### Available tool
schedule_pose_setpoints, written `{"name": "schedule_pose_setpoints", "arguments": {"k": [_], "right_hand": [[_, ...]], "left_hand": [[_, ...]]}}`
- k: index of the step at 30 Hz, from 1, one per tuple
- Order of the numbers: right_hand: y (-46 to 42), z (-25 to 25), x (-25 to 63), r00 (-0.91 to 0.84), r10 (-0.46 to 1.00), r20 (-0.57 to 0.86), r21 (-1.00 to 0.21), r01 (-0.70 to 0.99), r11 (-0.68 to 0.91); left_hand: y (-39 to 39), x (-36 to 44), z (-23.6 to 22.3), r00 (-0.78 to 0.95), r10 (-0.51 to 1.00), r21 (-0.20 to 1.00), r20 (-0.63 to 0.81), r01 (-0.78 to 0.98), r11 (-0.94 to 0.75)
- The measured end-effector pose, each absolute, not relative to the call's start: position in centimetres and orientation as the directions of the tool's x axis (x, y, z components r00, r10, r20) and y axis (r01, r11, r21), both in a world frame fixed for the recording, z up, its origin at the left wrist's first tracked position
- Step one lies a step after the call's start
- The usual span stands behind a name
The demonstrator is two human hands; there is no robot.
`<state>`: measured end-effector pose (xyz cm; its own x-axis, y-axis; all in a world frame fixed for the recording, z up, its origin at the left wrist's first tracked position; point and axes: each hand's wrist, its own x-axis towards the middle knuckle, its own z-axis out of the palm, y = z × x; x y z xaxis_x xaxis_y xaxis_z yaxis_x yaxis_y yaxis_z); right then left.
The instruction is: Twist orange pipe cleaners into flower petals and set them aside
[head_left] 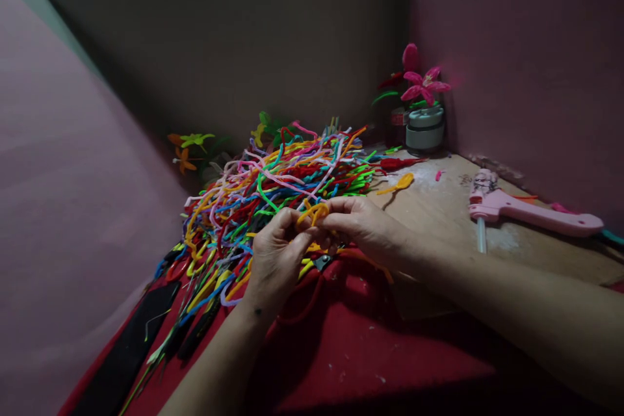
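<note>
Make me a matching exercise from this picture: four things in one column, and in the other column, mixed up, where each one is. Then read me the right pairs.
Things
1. Pink glue gun
2. Orange loop
3. Pink flower
4. Flat black object

Places
A. Just above the grey pot
B. On the red cloth, at the picture's lower left
C. On the tan board, at the picture's right
D. Between the fingers of the left hand and the right hand

Right pairs
1-C, 2-D, 3-A, 4-B
</note>
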<state>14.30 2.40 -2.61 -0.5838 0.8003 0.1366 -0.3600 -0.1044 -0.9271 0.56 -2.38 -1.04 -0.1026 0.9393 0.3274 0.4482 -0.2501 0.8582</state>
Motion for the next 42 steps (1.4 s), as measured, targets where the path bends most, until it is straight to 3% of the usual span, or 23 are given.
{"name": "schedule_pose_setpoints", "arguments": {"k": [3, 7, 9, 11, 14, 16, 18, 21, 24, 27, 34, 38, 40, 42], "right_hand": [[2.3, -2.6, 14.3, -0.578, 0.804, 0.138, -0.926, -0.363, -0.102], [2.4, -2.5, 14.4, -0.539, 0.833, 0.126, -0.912, -0.393, -0.116], [2.6, -2.6, 14.5, -0.565, 0.814, 0.134, -0.902, -0.409, -0.136], [2.7, -2.6, 14.5, -0.629, 0.766, 0.135, -0.892, -0.413, -0.182], [2.7, -2.8, 14.5, -0.679, 0.726, 0.11, -0.884, -0.4, -0.24], [2.7, -2.9, 14.6, -0.656, 0.746, 0.116, -0.893, -0.398, -0.211], [2.7, -3.0, 14.5, -0.623, 0.769, 0.144, -0.913, -0.383, -0.139], [2.8, -3.1, 14.5, -0.597, 0.788, 0.149, -0.93, -0.355, -0.093], [2.8, -3.2, 14.4, -0.58, 0.805, 0.124, -0.911, -0.388, -0.14], [2.7, -3.4, 14.3, -0.579, 0.809, 0.104, -0.899, -0.402, -0.172], [2.4, -3.4, 14.1, -0.521, 0.851, 0.063, -0.897, -0.403, -0.18], [2.0, -3.1, 14.0, -0.51, 0.86, 0.008, -0.869, -0.429, -0.247], [1.9, -3.0, 13.9, -0.495, 0.869, -0.008, -0.866, -0.432, -0.253], [1.8, -3.1, 13.8, -0.464, 0.885, -0.02, -0.88, -0.412, -0.236]], "left_hand": [[-2.4, 0.2, -0.8, -0.068, 0.948, 0.855, 0.312, 0.455, -0.249], [-2.2, -0.4, 0.1, 0.155, 0.965, 0.902, 0.211, 0.35, -0.253], [-2.1, -0.7, 0.4, 0.193, 0.95, 0.884, 0.247, 0.358, -0.303], [-1.9, -0.9, 0.3, 0.189, 0.927, 0.79, 0.324, 0.485, -0.375], [-1.6, -1.0, -0.2, 0.201, 0.865, 0.535, 0.46, 0.715, -0.451], [-1.5, -1.0, -0.5, 0.223, 0.811, 0.397, 0.541, 0.783, -0.48], [-1.6, -0.9, -0.6, 0.236, 0.8, 0.356, 0.552, 0.801, -0.482], [-1.9, -0.7, -0.5, 0.197, 0.885, 0.512, 0.423, 0.753, -0.413], [-2.0, -0.4, -0.3, 0.139, 0.971, 0.797, 0.197, 0.554, -0.24], [-1.9, 0.2, -0.1, 0.137, 0.991, 0.927, 0.011, 0.37, -0.061], [-1.9, 0.5, 0.1, 0.128, 0.969, 0.954, -0.212, 0.241, 0.177], [-1.8, 0.1, -0.6, 0.218, 0.924, 0.944, -0.315, 0.168, 0.283], [-1.9, 0.3, -1.0, 0.226, 0.923, 0.943, -0.312, 0.192, 0.271], [-2.0, 0.7, -1.4, 0.16, 0.968, 0.937, -0.192, 0.322, 0.133]]}}
